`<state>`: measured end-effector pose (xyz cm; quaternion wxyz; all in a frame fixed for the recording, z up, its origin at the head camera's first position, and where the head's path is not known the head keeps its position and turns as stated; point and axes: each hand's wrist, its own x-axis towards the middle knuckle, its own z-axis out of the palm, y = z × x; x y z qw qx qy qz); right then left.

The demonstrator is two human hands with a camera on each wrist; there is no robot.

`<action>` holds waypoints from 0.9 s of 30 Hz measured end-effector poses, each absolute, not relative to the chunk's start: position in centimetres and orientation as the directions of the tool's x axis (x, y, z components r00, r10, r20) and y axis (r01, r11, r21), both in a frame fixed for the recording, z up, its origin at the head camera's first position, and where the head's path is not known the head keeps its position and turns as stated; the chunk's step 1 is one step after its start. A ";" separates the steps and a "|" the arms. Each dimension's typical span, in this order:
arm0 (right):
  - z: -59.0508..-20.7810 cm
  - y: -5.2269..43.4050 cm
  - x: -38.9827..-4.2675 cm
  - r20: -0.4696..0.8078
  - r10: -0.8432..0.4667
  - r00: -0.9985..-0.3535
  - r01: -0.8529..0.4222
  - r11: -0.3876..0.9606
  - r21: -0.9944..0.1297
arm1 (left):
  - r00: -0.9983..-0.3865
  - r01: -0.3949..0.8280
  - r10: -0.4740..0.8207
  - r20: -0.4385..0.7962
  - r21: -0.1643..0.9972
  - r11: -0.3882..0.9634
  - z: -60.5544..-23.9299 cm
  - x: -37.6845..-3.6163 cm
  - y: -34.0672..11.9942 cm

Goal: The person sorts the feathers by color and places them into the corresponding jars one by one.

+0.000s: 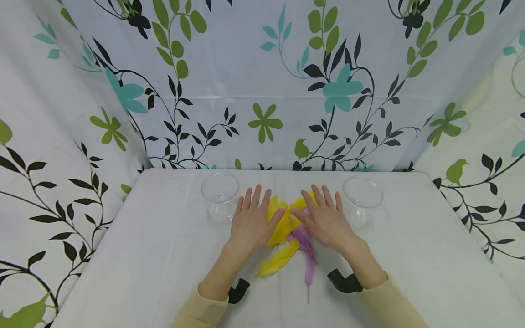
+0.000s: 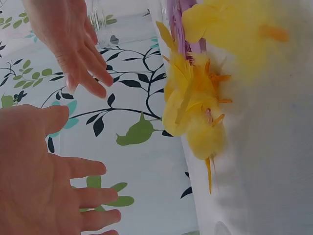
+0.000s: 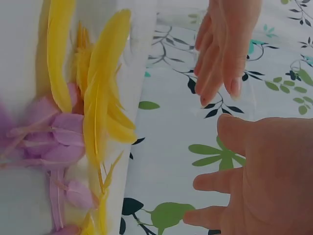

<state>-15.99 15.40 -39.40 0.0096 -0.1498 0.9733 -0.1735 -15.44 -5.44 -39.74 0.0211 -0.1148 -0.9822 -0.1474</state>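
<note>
My left hand (image 1: 252,223) is held palm down with its fingers spread, over the left side of a loose heap of feathers. On the right side, my right hand (image 1: 328,223) hovers in the same pose, its fingers straight and holding nothing. Between and below the hands lie several yellow feathers (image 1: 278,260) and purple feathers (image 1: 310,271), partly covered by the hands in the head view. Both wrist views show the yellow feathers (image 2: 188,103) and purple feathers (image 3: 63,137) on the white surface, with the hands raised clear of them.
Two clear glass bowls on feet stand at the back, the left bowl (image 1: 220,199) beside my left fingertips and the right bowl (image 1: 363,205) just beyond my right hand. A leaf-patterned curtain (image 1: 229,91) closes off the back and sides of the white table (image 1: 164,255).
</note>
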 end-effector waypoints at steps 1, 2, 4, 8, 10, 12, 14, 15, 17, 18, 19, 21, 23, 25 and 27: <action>-39.5 15.4 -15.9 0.035 -0.295 -0.955 -0.289 0.893 -0.346 | -0.972 0.233 0.220 0.079 0.295 0.927 -39.8 -15.3 -5.6; -39.6 15.3 -15.7 0.039 -0.294 -0.955 -0.289 0.891 -0.350 | -0.972 0.237 0.222 0.083 0.305 0.922 -39.8 -15.1 -5.7; -39.8 15.2 -15.4 0.049 -0.292 -0.955 -0.289 0.887 -0.361 | -0.970 0.243 0.227 0.087 0.324 0.914 -39.8 -14.7 -5.9; -40.2 15.1 -15.1 0.074 -0.278 -0.958 -0.284 0.872 -0.399 | -0.969 0.246 0.224 0.102 0.393 0.886 -39.7 -14.1 -6.4; -40.6 15.0 -15.0 0.091 -0.263 -0.960 -0.276 0.862 -0.425 | -0.972 0.236 0.207 0.114 0.452 0.860 -39.6 -13.9 -6.7; -40.9 15.0 -15.1 0.101 -0.240 -0.966 -0.260 0.856 -0.446 | -0.975 0.221 0.182 0.126 0.519 0.826 -39.3 -13.7 -7.1; -41.2 15.1 -15.2 0.094 -0.208 -0.974 -0.227 0.853 -0.471 | -0.980 0.196 0.148 0.130 0.581 0.790 -38.9 -13.5 -7.6; -41.4 15.1 -15.3 0.088 -0.196 -0.977 -0.214 0.852 -0.478 | -0.983 0.185 0.131 0.132 0.616 0.766 -38.6 -13.4 -7.9; -41.8 15.2 -15.5 0.072 -0.168 -0.983 -0.182 0.852 -0.491 | -0.985 0.170 0.097 0.144 0.670 0.723 -37.9 -13.3 -8.6; -42.0 15.3 -15.6 0.062 -0.154 -0.986 -0.164 0.849 -0.503 | -0.984 0.167 0.079 0.158 0.692 0.702 -37.6 -13.3 -9.1; -42.2 15.4 -15.8 0.058 -0.144 -0.988 -0.153 0.844 -0.514 | -0.983 0.168 0.059 0.175 0.715 0.679 -37.3 -13.2 -9.5; -42.5 15.6 -16.1 0.043 -0.128 -0.991 -0.131 0.831 -0.540 | -0.978 0.174 0.020 0.208 0.762 0.624 -36.7 -13.3 -10.6; -42.8 15.8 -16.4 0.022 -0.114 -0.993 -0.105 0.809 -0.578 | -0.972 0.177 -0.026 0.234 0.797 0.577 -36.2 -13.5 -11.7; -43.1 16.0 -16.7 -0.005 -0.105 -0.995 -0.080 0.787 -0.612 | -0.966 0.171 -0.080 0.248 0.835 0.523 -35.8 -13.6 -12.8; -43.4 16.2 -17.1 -0.031 -0.099 -0.995 -0.056 0.764 -0.642 | -0.956 0.173 -0.130 0.261 0.867 0.467 -35.5 -13.8 -13.9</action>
